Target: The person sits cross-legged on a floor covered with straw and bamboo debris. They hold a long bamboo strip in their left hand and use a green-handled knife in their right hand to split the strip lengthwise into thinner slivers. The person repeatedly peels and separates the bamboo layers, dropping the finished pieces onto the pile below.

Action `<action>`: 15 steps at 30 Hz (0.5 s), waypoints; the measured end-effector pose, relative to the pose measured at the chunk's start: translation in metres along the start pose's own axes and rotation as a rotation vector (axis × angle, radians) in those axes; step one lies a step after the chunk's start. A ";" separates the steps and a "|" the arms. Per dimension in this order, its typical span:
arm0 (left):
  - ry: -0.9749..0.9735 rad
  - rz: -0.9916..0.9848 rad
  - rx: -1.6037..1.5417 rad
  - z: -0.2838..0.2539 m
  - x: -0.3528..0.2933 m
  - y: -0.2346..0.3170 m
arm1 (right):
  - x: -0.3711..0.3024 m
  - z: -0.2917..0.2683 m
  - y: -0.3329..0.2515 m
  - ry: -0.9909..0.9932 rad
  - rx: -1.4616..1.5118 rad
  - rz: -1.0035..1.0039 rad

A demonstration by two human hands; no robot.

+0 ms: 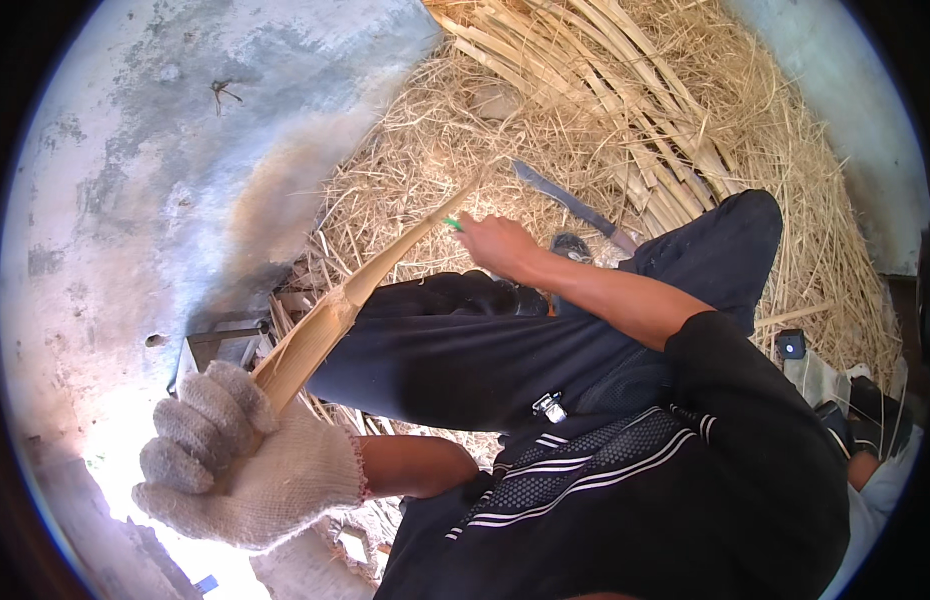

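My left hand (250, 455), in a knitted off-white work glove, is closed around the lower end of a bamboo strip (315, 335). The strip slants up and away across my leg, with a node partway along it and a thin, tapering far end. My bare right hand (497, 245) is closed beside that far end. A small green piece (453, 223) sticks out from its fingers against the strip; the rest of what it holds is hidden. Just beyond this hand, a long dark-bladed knife (570, 200) with a pale handle lies on the shavings.
Curly shavings (425, 130) cover the floor, with a bundle of split bamboo strips (625, 100) at the far right. A weathered wall (185, 130) stands at the left. A small black box (790, 344) is at the right, near part of another person (863, 468).
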State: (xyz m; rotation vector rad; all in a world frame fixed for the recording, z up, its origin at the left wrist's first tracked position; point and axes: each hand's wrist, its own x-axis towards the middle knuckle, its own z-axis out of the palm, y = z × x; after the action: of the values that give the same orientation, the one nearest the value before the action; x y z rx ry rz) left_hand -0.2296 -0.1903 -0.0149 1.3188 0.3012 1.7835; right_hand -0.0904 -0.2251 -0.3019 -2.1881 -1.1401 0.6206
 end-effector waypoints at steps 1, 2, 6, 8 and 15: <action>0.009 0.010 0.031 -0.001 0.000 0.002 | -0.006 -0.003 -0.016 -0.027 0.060 -0.029; 0.011 0.019 0.053 0.002 0.000 0.003 | -0.005 0.008 -0.014 0.043 0.068 -0.110; -0.026 -0.007 -0.020 0.009 0.004 -0.003 | 0.041 0.048 0.054 0.077 -0.052 0.071; 0.042 -0.014 0.016 0.010 0.009 -0.005 | 0.042 0.032 0.047 -0.030 -0.106 0.080; -0.010 -0.038 -0.022 -0.007 0.018 -0.005 | 0.028 0.023 0.010 0.002 -0.031 0.027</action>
State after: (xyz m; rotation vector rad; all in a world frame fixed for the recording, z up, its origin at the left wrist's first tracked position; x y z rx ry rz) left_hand -0.2336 -0.1720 -0.0094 1.2980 0.2984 1.7435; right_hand -0.0849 -0.1997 -0.3292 -2.2331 -1.1274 0.6161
